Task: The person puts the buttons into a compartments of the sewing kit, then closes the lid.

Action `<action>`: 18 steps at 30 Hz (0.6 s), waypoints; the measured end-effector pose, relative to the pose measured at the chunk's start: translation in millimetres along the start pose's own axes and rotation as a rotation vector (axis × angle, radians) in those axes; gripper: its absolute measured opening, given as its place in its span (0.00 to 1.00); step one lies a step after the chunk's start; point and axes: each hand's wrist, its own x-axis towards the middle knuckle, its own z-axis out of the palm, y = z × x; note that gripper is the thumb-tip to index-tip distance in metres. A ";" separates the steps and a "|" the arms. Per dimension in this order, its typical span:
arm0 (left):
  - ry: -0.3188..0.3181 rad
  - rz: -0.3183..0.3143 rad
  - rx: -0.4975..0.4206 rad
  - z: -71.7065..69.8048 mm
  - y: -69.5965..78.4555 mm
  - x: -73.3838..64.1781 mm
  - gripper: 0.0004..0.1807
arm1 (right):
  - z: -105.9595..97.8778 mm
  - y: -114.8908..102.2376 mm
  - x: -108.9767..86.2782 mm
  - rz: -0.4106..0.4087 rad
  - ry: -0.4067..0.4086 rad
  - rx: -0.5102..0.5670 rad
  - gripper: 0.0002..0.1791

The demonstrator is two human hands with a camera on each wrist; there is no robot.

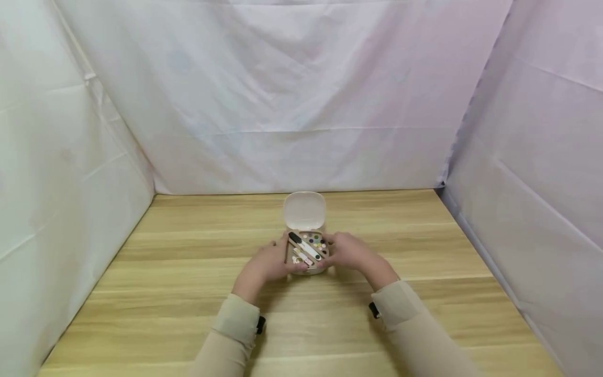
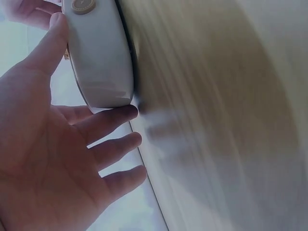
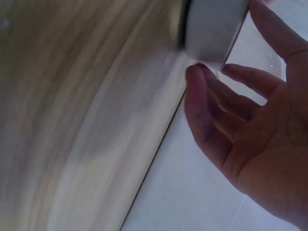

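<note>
A small pale sewing kit box [image 1: 309,272] sits on the table with its lid [image 1: 304,210] raised at the back. Inside, a slim white tool with a black end [image 1: 308,251] lies diagonally, between small coloured round pieces [image 1: 316,237] and little pale items at the front left. My left hand [image 1: 268,262] holds the left side, thumb along the front edge. On the opposite side my right hand [image 1: 350,252] grips the box, thumb also at the front. The left wrist view shows the smooth wall [image 2: 101,55] and a round brown button catch [image 2: 83,5].
The wood-grain table [image 1: 188,293] reaches back to a white cloth [image 1: 301,104]. More white cloth hangs on the left [image 1: 61,157] and right [image 1: 532,146]. A dark gap [image 1: 445,196] shows by the table's far right corner.
</note>
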 end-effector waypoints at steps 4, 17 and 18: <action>-0.001 -0.009 0.028 5.0 1.7 -2.7 0.66 | 6.3 1.8 -8.2 0.011 -0.007 0.118 0.53; 0.092 0.055 -0.423 -13.2 5.4 14.5 0.52 | -8.0 -3.8 -2.1 0.051 0.087 0.485 0.45; 0.115 0.044 -0.471 -14.4 6.6 18.0 0.51 | -8.5 -5.1 0.7 0.055 0.090 0.532 0.44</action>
